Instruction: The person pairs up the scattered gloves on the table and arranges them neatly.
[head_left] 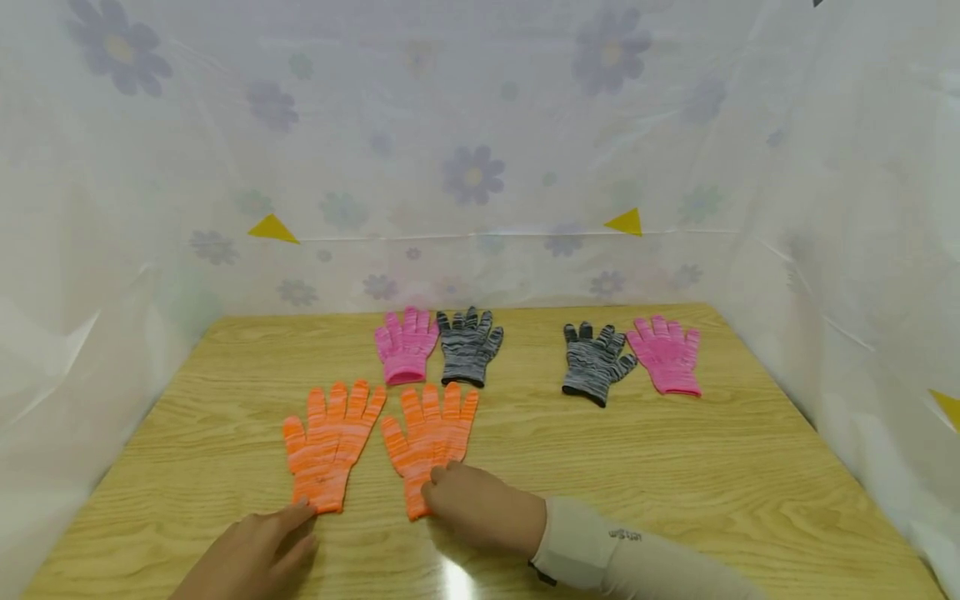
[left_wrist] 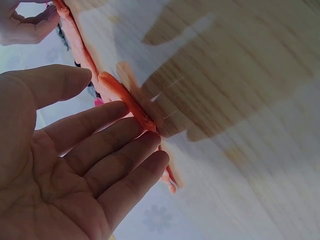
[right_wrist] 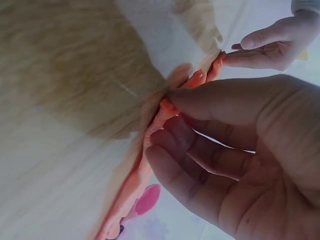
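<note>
Two orange knit gloves lie flat, side by side, with fingers spread toward the back. At the cuff of the left orange glove, my left hand touches the edge with its fingertips. In the left wrist view those fingers are fairly straight and the palm shows. My right hand is at the right side of the other orange glove, near its cuff. There the thumb and curled fingers pinch the glove's edge, as the right wrist view shows.
Behind, a pink glove and a grey-black glove lie together. Farther right are another grey-black glove and pink glove. Flowered white sheeting encloses the wooden table at the back and sides.
</note>
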